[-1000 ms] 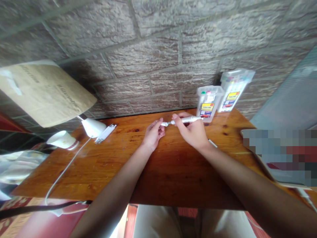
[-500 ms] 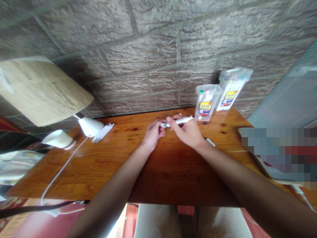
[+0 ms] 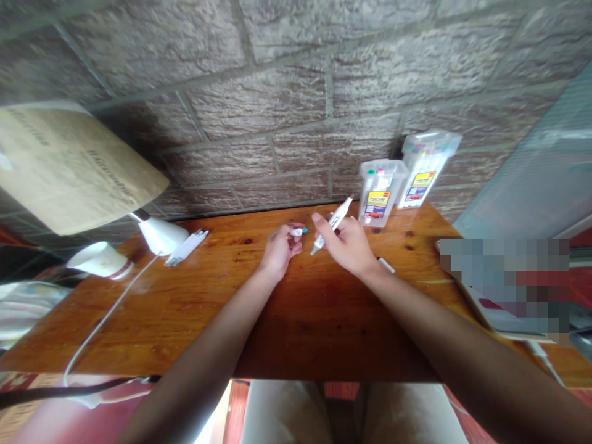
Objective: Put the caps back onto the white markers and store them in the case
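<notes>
My left hand [image 3: 277, 251] is closed around a small white marker cap [image 3: 296, 232] with a teal end. In my right hand [image 3: 350, 246] is a white marker [image 3: 340, 214], gripped between thumb and fingers. It tilts with a brownish end up and its greyish tip pointing down and left, above the wooden table [image 3: 296, 320]. Cap and marker are apart. Behind my right wrist lies a small white object [image 3: 386, 265] with a black end, partly hidden. Just beyond that hand stands a clear plastic marker case [image 3: 380, 213] with a few markers inside.
A fuller marker case [image 3: 419, 185] stands against the stone-patterned wall [image 3: 277, 98]. On the left are several white markers [image 3: 187, 248], a lamp [image 3: 161, 235] with a brown paper shade, its cable [image 3: 108, 327] and a paper cup [image 3: 99, 260]. A blurred flat object [image 3: 504, 290] lies at right.
The marker in my right hand has come apart from the cap in my left hand. It has swung from nearly level to steeply tilted. The view has shifted slightly.
</notes>
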